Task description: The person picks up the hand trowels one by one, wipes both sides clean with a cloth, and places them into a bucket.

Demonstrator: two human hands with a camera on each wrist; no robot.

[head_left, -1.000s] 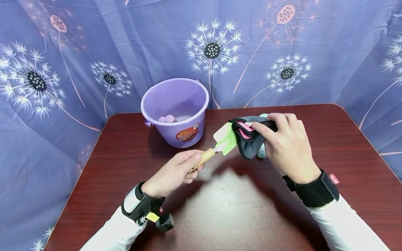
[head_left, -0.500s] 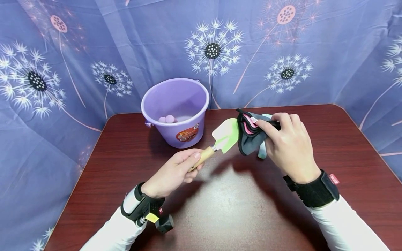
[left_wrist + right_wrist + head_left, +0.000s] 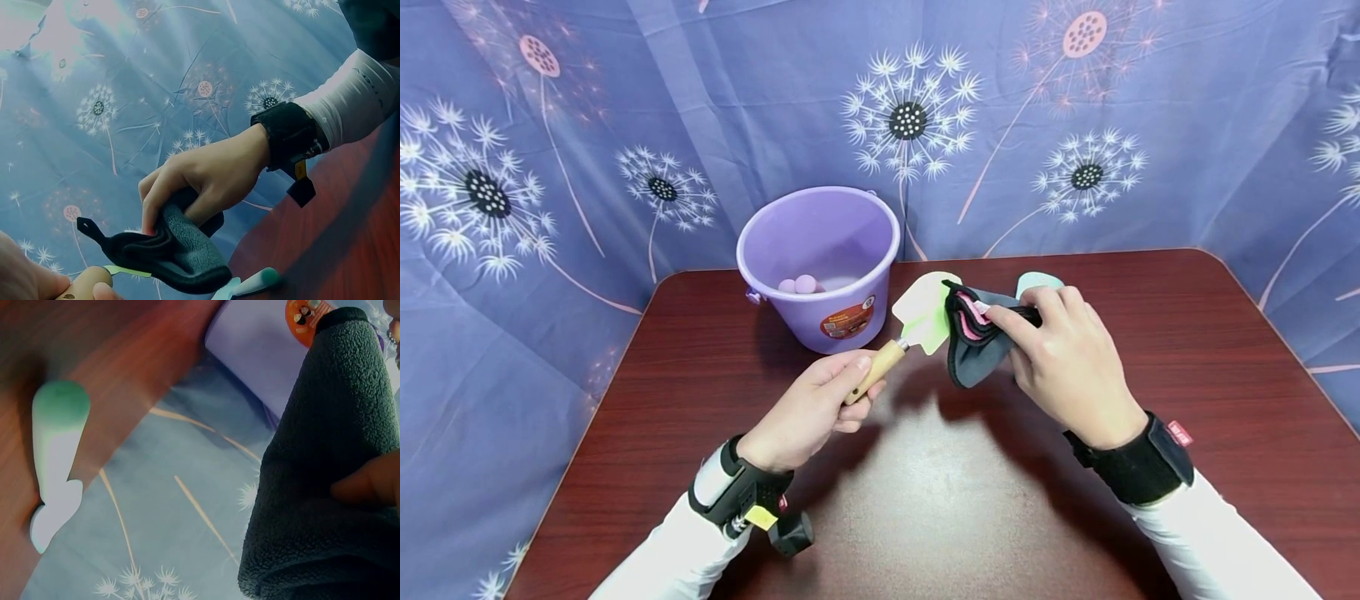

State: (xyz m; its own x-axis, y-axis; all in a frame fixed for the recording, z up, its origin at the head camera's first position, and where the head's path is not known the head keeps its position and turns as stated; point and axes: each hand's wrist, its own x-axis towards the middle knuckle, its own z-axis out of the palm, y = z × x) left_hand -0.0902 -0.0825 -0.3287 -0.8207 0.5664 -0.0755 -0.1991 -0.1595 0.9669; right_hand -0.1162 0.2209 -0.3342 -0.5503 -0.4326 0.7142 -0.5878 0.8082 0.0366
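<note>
My left hand (image 3: 808, 408) grips the wooden handle of a small garden trowel (image 3: 886, 363), its light green blade tilted up and to the right. In my right hand (image 3: 1071, 367) is a folded grey cloth (image 3: 977, 360) with black edging and pink inner layers, pinched between thumb and fingers. The cloth covers the right edge of the blade in the head view. In the right wrist view its fuzzy grey side fills the right half. Behind my right hand, a teal-and-white scoop-like tool (image 3: 59, 437) lies on the table, partly hidden in the head view.
A purple bucket (image 3: 784, 315) with an orange label stands at the back left of the dark red wooden table (image 3: 700, 392). Small lilac balls (image 3: 805, 284) lie inside it. Behind the table hangs a blue curtain (image 3: 790, 100) with a dandelion print.
Both hands have shifted left overall, the right one more, bringing the trowel blade and cloth closer to the bucket. More of the teal tool's top now shows.
</note>
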